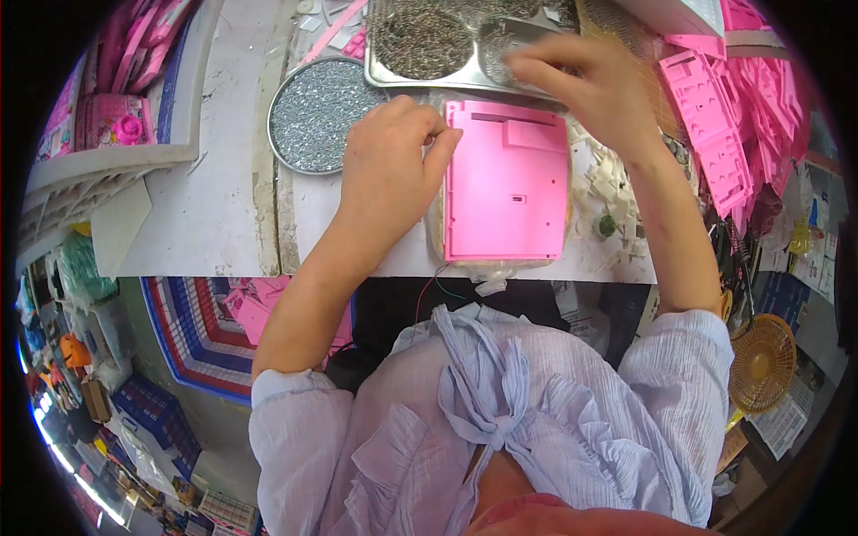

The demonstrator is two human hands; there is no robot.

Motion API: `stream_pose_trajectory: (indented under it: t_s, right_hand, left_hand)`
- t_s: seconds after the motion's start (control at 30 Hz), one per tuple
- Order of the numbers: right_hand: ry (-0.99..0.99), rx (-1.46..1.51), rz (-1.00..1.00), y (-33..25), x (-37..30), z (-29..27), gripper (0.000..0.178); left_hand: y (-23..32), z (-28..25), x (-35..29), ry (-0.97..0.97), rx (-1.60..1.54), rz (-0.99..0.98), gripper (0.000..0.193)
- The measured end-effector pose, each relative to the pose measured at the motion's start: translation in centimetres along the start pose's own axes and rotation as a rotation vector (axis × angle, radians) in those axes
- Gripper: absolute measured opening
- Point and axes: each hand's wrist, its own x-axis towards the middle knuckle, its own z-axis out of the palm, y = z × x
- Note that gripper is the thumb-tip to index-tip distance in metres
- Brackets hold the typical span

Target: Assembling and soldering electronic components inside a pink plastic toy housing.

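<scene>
A pink rectangular plastic panel (505,192) lies flat on the table in front of me, with a raised block near its top and a small slot lower down. At its upper left edge is my left hand (391,159), fingers curled in and thumb against the rim; whatever they may pinch is hidden. My right hand (594,85) is over the lower edge of a metal tray (429,82) with round hollows full of small dark metal parts. Its thumb and forefinger come together, slightly blurred, and anything between them is too small to make out.
Left of the panel stands a round dish (322,116) of small silvery pieces. White plastic parts (608,183) lie to the right, beside stacked pink mouldings (715,125). A grey bin (179,143) is at the far left. Below the table edge sits a blue, white and red basket (192,330).
</scene>
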Motion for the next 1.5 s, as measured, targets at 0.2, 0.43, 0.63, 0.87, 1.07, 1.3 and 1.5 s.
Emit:
stream_pose_trajectory:
  t_s: [0.2, 0.43, 0.63, 0.87, 1.07, 1.3, 1.5]
  right_hand:
    - [0.111, 0.123, 0.293, 3.7, -5.9, -0.7, 0.016]
    - [-0.005, 0.149, 0.373, 4.0, -5.1, -0.5, 0.015]
    - [-0.134, 0.273, 0.481, 4.8, -4.5, -1.6, 0.023]
    - [-0.050, -0.193, 0.027, -0.9, -0.4, -0.5, 0.022]
    - [-0.160, -0.765, -0.712, -3.7, 8.5, 12.2, 0.016]
    - [-0.307, -0.792, -0.586, -4.2, 10.5, 13.7, 0.008]
    - [-0.079, -0.444, -0.579, -3.7, 4.3, 4.8, 0.012]
  left_hand:
    - [1.7, 0.4, 1.1, -0.054, 0.385, 0.112, 0.020]
    - [1.4, -1.1, 1.7, -0.144, 0.244, -0.003, 0.029]
    - [-3.0, -4.2, 0.6, 0.001, 0.267, -0.162, 0.029]
    - [-6.6, -6.9, -1.9, 0.007, 0.552, -0.154, 0.018]
    - [-7.1, -6.8, -1.3, 0.049, 0.396, -0.191, 0.014]
    - [-6.8, -6.9, -1.3, 0.174, 0.349, -0.132, 0.013]
    - [-2.8, -5.6, -3.0, 0.102, 0.196, -0.097, 0.013]
